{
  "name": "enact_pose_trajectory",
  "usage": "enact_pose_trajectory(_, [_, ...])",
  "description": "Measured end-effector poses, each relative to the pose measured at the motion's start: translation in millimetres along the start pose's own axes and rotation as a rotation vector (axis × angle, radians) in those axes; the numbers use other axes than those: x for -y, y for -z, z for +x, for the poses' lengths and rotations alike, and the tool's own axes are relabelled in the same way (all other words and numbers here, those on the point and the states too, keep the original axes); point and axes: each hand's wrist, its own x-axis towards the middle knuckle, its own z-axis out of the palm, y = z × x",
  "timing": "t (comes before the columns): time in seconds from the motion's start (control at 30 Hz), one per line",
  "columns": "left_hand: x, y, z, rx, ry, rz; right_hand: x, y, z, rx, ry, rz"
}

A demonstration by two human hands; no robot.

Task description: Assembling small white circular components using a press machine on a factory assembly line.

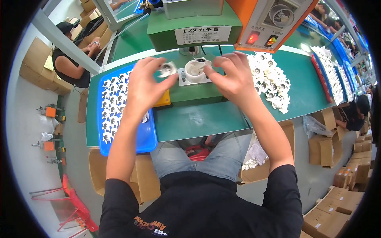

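Round white cup [193,73] sat between the two hands, opening up, on a metal plate [183,82] of the green press [198,94]; it lay to the right of the left hand [147,82] and just left of the right hand [237,77], so the right was the nearer one. Left hand pinched one white piece [167,70] between thumb and fingers, up off the bench, a bit blurred, clear of the cup on its left side. Right hand had thumb and fingertips closed on the edge of a second white piece [201,61], which overlapped the far part of the cup from where I stood; touching the cup or just above it, couldn't tell. Both pieces were lobed with a dark or metal centre, no clear long axis on either. Counts: hands two, both grasping, neither released; held pieces two, one each; cup one; press one; orange control box [243,24] one, with two lit switches, red switch [253,38] and its neighbour; blue tray [147,143] one, left side, pieces in rows, partly under the left forearm, so no full count; heap of white pieces [266,77] one, right side, overlapping, too many to number
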Motion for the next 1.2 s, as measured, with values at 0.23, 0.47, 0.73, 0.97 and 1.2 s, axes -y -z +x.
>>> enact_pose_trajectory(0.23, [49,85,-72,0.041,0.218,0.139,3,-22,7,0.002,-0.039,-0.035])
enact_pose_trajectory(0.47, [60,79,-137,0.080,0.152,0.103,13,-18,-2,-0.047,-0.136,0.004])
enact_pose_trajectory(0.73, [66,59,-171,0.151,0.067,0.226,21,-4,-18,0.081,-0.225,0.026])
enact_pose_trajectory(0.97, [69,61,-170,0.155,0.093,0.212,22,10,-52,0.154,-0.377,0.036])
enact_pose_trajectory(1.2, [46,33,-125,0.075,-0.032,0.038,32,8,-72,0.254,-0.510,-0.030])
